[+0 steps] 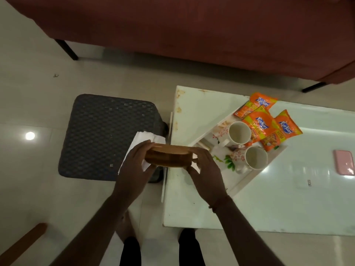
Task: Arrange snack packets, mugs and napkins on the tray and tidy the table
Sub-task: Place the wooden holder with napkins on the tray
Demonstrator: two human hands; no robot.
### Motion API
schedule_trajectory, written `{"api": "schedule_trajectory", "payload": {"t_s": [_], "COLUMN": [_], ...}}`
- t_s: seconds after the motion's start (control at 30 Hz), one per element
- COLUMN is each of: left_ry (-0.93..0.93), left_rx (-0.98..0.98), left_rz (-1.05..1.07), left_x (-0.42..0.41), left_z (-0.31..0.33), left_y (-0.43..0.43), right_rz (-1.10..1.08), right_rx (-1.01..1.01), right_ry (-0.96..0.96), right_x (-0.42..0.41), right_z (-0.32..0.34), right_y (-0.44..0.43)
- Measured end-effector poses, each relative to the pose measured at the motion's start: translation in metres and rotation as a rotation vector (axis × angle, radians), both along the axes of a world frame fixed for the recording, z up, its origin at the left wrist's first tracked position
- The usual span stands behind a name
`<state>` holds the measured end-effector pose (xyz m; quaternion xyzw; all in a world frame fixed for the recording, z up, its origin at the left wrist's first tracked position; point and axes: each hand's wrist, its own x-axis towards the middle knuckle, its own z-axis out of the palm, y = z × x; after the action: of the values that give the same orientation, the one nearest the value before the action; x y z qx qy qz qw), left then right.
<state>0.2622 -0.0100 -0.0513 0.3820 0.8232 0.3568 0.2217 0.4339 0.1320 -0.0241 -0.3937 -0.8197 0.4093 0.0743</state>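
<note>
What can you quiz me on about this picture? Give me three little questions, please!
1. True or false: both mugs stand on the tray.
2. What do the left hand and right hand hold together? A) a round wooden container B) a mug C) a spoon
3. Fill in: the pink phone lies on the white ___.
Key: 1 true; 2 A; 3 table.
</note>
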Motion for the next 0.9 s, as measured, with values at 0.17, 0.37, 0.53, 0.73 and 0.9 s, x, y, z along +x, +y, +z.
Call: {"api": "schedule_trajectory", "payload": {"t_s": [0.17, 0.37, 0.53, 0.73, 0.9], "left_ry": [-0.136, -0.15, -0.16, -0.147, -0.164], "left_rx": [-0.098, -0.187, -0.206, -0.222, -0.244], "left_rz": [-0.273, -0.396, -0.536, -0.536, -0.508], "left_x": [0.015, 0.03, 0.051, 0.066, 0.073], "left_z": [-0.012, -0.027, -0.031, -0.035, -0.038], "left_y": [0.057, 0.107, 0.118, 0.122, 0.125], "right_rz": [-0.36, -0.691, -0.721, -0.777, -0.798], "right_rx": [-0.024, -0.097, -0.159, -0.249, -0.248], "right_ry": [-0.006, -0.04, -0.06, -0.055, -0.058], "right_x": [0.052, 0.083, 0.095, 0.095, 0.097], "right_z": [-0.01, -0.028, -0.041, -0.05, -0.057], "right_y": [-0.018, -0.024, -0.023, -0.021, -0.02]}}
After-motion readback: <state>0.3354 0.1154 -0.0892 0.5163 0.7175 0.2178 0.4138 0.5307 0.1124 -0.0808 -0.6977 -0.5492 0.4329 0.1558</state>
